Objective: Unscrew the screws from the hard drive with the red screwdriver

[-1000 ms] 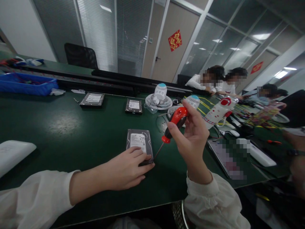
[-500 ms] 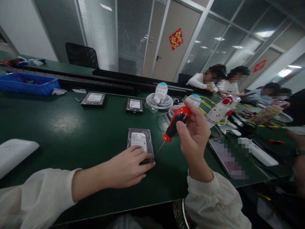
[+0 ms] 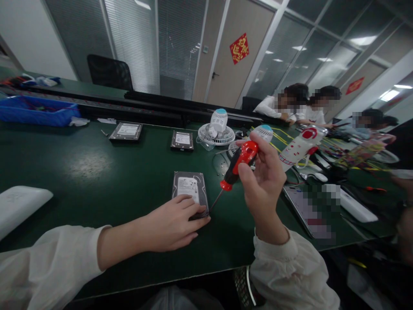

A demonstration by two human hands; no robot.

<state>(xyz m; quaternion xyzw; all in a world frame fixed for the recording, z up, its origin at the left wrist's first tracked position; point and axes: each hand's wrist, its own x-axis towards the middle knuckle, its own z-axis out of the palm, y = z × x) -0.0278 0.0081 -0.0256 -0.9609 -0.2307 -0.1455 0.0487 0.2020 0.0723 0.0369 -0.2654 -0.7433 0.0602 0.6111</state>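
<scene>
My left hand (image 3: pixel 174 221) lies palm down over the near end of a hard drive (image 3: pixel 188 185), which rests label up on the green table. Its fingers are stretched out and apart, with the fingertips at the drive's near right corner. My right hand (image 3: pixel 264 176) is closed around the red and black handle of a screwdriver (image 3: pixel 237 165). The thin shaft slants down to that same corner, close beside my left fingertips. What the tip touches is too small to make out. Several tiny screws (image 3: pixel 222 168) lie beyond the drive, to its right.
Two more hard drives (image 3: pixel 126 131) (image 3: pixel 182 141) lie farther back. White fans (image 3: pixel 218 127), a white and red bottle (image 3: pixel 303 146) and a phone (image 3: pixel 305 209) are on the right. A blue bin (image 3: pixel 38 114) and a white case (image 3: pixel 22 206) are left. Other people sit far right.
The screwdriver handle has turned a little in my right hand, showing more red on its side. My left hand stays on the drive.
</scene>
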